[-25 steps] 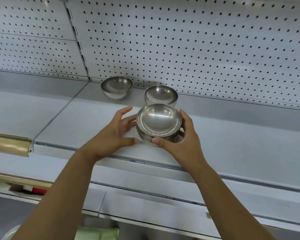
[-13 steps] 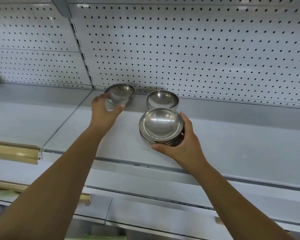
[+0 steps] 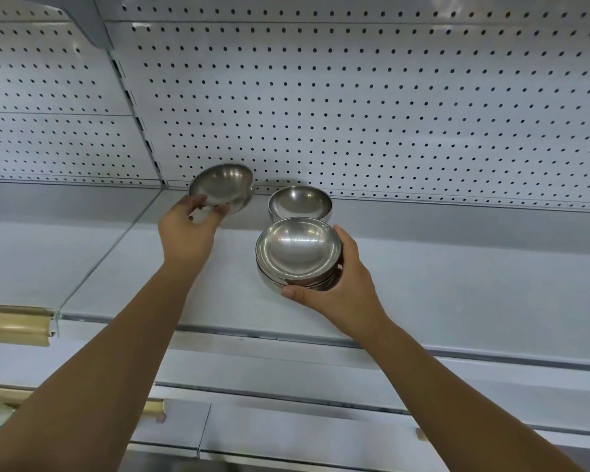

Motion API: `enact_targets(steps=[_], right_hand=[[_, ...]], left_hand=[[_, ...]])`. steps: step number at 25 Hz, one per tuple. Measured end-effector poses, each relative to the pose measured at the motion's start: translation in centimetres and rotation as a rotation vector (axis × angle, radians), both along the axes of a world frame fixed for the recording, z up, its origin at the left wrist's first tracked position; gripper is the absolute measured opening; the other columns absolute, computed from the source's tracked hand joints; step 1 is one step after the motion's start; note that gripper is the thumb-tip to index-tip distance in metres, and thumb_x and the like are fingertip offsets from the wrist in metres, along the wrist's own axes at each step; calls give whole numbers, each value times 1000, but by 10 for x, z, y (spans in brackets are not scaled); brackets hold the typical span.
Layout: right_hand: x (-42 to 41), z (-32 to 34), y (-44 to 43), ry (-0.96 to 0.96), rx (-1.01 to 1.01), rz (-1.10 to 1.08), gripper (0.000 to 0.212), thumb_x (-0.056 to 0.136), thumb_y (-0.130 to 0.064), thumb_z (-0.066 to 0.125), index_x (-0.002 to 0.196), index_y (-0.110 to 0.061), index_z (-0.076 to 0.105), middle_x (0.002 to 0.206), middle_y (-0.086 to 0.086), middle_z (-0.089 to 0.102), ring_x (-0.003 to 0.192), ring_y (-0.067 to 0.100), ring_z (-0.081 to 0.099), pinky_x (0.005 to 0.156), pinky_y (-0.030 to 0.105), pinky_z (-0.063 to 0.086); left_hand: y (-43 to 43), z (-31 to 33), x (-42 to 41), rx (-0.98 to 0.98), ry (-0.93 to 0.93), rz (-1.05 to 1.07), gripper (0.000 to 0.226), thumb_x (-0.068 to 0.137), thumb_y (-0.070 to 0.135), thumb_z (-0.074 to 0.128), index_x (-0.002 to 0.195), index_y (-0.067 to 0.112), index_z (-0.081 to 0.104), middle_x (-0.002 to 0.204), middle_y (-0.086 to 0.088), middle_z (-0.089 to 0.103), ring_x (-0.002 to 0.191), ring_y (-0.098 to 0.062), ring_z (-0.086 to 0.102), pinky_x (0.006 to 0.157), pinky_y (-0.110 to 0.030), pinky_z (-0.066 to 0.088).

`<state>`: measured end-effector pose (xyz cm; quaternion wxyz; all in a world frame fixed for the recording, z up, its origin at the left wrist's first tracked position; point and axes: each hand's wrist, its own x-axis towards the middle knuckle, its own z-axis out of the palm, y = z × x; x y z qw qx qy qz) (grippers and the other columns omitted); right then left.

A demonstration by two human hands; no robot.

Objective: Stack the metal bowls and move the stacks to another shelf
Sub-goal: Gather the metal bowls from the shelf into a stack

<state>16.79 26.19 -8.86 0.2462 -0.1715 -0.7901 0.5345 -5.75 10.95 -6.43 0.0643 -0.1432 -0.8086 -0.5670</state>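
Note:
A stack of shiny metal bowls (image 3: 297, 248) rests on the grey shelf (image 3: 457, 284), with my right hand (image 3: 341, 284) wrapped around its right and front side. My left hand (image 3: 189, 229) pinches the near rim of a single metal bowl (image 3: 222, 187), which is lifted off the shelf and tilted toward me, to the left of the stack. Another single metal bowl (image 3: 300, 202) stands on the shelf just behind the stack, close to the back panel.
A white pegboard back panel (image 3: 355, 114) rises behind the shelf. A neighbouring shelf section (image 3: 48, 240) lies to the left, with a beige price rail (image 3: 14, 325) on its front edge. Lower shelf edges (image 3: 286, 430) run below my arms.
My left hand left the stack, reached the back-left bowl, gripped its rim and has lifted and tilted it off the shelf. My right hand stays on the stack.

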Motion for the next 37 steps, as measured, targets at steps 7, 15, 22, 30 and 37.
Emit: enact_targets(steps=[7,15,22,30,37], right_hand=[[0,4,-2,0,7,1,104,45,-73,93,120,-85,22,125,-55,45,120,-24,48,88,-2,42],[4,-1,-2,28,-20,18,110,54,-59,98,143,-55,33,137,-31,53,126,-11,53,98,12,49],[5,-4,0,33,-80,-3,105,54,-63,95,137,-52,32,123,-46,51,117,-20,53,88,2,46],[2,-4,-1,23,-71,42,115,48,-64,97,140,-51,29,138,-27,52,121,-16,52,90,3,47],[11,-5,9,82,-44,-187,119,45,-61,98,142,-48,32,130,-31,53,114,-26,48,83,-5,40]], left_hand=[[-40,25,97,211,53,-210,45,79,52,85,121,42,75,119,12,77,116,-7,71,103,-31,55],[-21,6,128,88,-4,-455,43,74,46,82,116,44,73,142,16,64,135,2,55,114,-37,47],[-21,-3,121,113,-7,-585,47,99,24,71,143,38,60,140,20,65,135,-1,56,101,-22,53],[-26,1,123,169,-200,-520,72,91,48,72,155,28,46,150,13,58,135,-8,58,108,-41,53],[-3,5,122,129,-196,-509,62,93,55,62,147,27,54,140,15,64,124,1,64,106,-35,54]])
